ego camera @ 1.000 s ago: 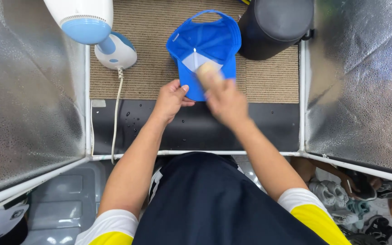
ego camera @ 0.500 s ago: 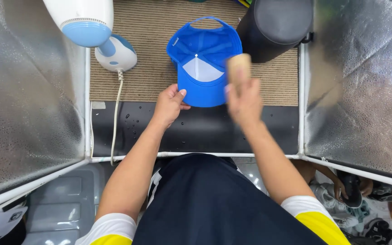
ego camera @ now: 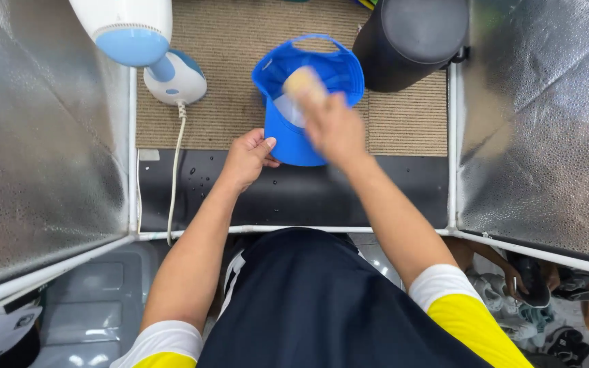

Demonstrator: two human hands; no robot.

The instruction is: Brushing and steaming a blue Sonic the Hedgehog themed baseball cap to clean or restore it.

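**Blue cap under your two hands**

Head view: You look down at a blue cap [ego camera: 288,129]. It lies upside down on a tan woven mat [ego camera: 226,88], so you can see inside it. Its brim points toward you and reaches the black strip [ego camera: 390,194] at the near edge of the mat.

Your left hand [ego camera: 247,158] is at the near left side of the cap, by the brim. The thumb and fingers [ego camera: 267,143] touch the brim edge and bend around it. They hold the cap in a loose pinch.

Your right hand [ego camera: 332,126] is over the open inside of the cap. It looks blurry. The fingers are curled shut around a small tan brush [ego camera: 301,82], and the pale end of the brush sticks out past your hand, over the inside of the cap. You cannot tell if the brush touches the cloth.

A white and light blue steamer [ego camera: 151,41] is at the far left of the mat. Its white cord [ego camera: 175,170] runs down across the black strip toward you. A black round bin [ego camera: 410,41] stands just beside the cap, on the far right. Shiny silver walls [ego camera: 42,136] stand on the left and the right. Small water drops sit on the black strip near the cord.
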